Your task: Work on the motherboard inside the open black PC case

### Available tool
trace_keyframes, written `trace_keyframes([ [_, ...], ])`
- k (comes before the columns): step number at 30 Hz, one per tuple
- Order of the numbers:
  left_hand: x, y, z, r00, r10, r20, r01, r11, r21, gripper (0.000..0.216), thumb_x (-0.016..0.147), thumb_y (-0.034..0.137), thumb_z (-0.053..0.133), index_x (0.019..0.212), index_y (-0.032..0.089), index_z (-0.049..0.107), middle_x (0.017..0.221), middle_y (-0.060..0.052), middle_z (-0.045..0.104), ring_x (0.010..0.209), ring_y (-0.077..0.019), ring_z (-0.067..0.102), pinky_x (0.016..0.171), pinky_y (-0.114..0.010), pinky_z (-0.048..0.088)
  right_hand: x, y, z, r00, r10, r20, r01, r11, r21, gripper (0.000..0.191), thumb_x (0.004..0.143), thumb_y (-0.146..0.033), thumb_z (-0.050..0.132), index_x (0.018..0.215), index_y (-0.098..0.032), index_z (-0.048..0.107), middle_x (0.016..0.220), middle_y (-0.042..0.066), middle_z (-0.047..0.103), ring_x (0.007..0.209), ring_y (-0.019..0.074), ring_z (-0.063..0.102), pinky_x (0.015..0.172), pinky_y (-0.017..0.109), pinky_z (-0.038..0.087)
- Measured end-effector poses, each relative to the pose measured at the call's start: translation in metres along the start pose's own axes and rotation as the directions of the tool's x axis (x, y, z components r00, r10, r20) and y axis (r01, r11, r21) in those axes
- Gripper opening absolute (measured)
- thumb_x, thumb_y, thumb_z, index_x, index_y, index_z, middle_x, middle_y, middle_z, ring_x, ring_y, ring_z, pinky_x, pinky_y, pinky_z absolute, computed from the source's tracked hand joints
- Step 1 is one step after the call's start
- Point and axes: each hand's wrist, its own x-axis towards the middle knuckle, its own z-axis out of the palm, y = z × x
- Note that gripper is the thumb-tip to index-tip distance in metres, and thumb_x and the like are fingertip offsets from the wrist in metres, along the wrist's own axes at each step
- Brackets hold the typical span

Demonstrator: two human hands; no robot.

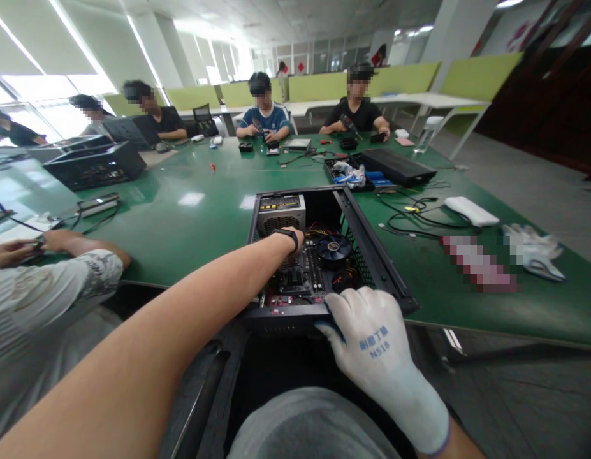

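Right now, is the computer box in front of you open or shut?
Open. The computer box has no cover on top: the fan and circuit board show inside, and the left hand reaches in.

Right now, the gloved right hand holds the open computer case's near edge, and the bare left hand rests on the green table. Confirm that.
Not quite: the head view shows the bare left hand reaching inside the open computer case, not resting on the green table. The rest stands.
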Motion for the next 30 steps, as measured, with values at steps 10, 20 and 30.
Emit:
trace_keyframes([
  [10, -0.0036, -0.0003, -0.0009, 1.000, 0.007, -0.013, -0.008, 0.999, -0.041, 0.071, 0.046, 0.037, 0.091, 0.111, 0.015, 0.076, 0.108, -0.016, 0.075, 0.102, -0.0313, 0.070, 0.088, -0.032, 0.056, 0.0004, 0.0001, 0.0020, 1.000, 0.007, 0.027, -0.007, 1.000, -0.008, 0.025, 0.081, -0.038, 0.067, 0.099, -0.022, 0.061, 0.083, 0.006, 0.061, 0.077, 0.0231, 0.045, 0.068, 0.036, 0.019],
  [20, -0.0004, -0.0004, 0.0008, 1.000, 0.015, 0.018, -0.014, 0.999, -0.029, 0.074, 0.046, 0.034, 0.091, 0.115, 0.012, 0.074, 0.110, -0.018, 0.074, 0.103, -0.0325, 0.069, 0.090, -0.035, 0.056, -0.0018, 0.0002, 0.0014, 1.000, 0.006, 0.013, -0.005, 1.000, -0.013, 0.025, 0.080, -0.038, 0.069, 0.097, -0.022, 0.062, 0.080, 0.005, 0.059, 0.077, 0.0234, 0.045, 0.068, 0.037, 0.020],
  [30, -0.0083, -0.0011, -0.0019, 1.000, 0.018, -0.001, -0.018, 0.999, -0.052, 0.080, 0.048, 0.039, 0.090, 0.121, 0.010, 0.071, 0.115, -0.019, 0.072, 0.105, -0.0312, 0.069, 0.090, -0.031, 0.055, -0.0002, 0.0003, 0.0003, 1.000, 0.007, 0.006, -0.007, 1.000, 0.002, 0.022, 0.079, -0.034, 0.068, 0.096, -0.021, 0.062, 0.079, 0.005, 0.059, 0.075, 0.0222, 0.043, 0.067, 0.036, 0.019],
])
